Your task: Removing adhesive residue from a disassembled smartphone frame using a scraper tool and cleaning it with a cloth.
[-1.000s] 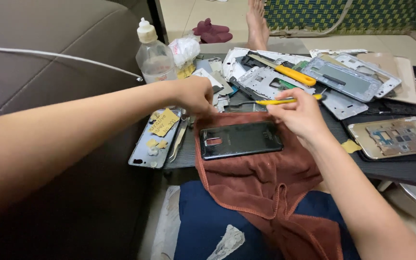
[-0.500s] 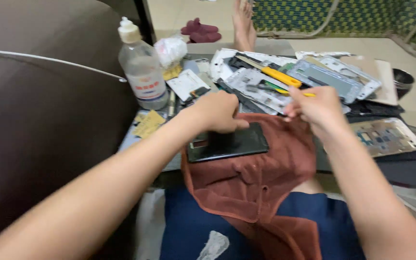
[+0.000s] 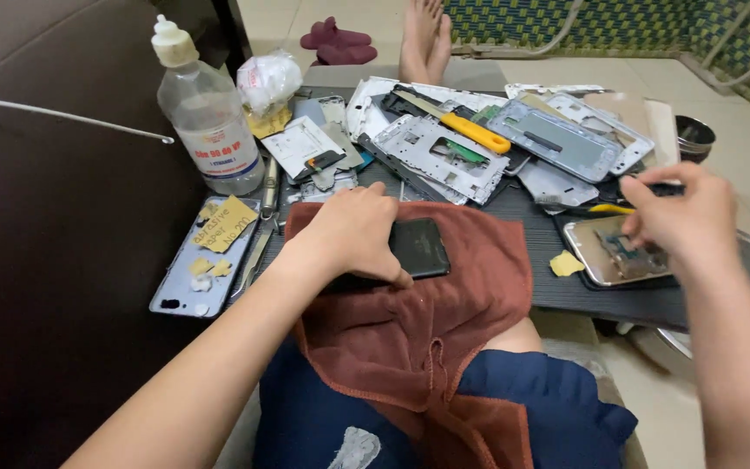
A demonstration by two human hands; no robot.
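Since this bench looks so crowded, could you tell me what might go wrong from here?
1. The black phone lies on the loose brown towel, which hangs off the table edge; under the left hand it might slide.
2. The right hand reaches over stacked phone frames; parts could get knocked.
3. The clear bottle stands beside opened electronics; a tip might spill liquid.

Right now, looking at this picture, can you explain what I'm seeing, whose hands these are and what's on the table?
The one picture comes from a camera on a person's head, looking down at their own bare hands. The left hand presses on a black phone lying on a reddish-brown towel. The right hand hovers over an opened phone body; whether it grips anything is unclear. On the dark table lie phone frames, a yellow-handled tool, a clear plastic bottle and a grey back cover.
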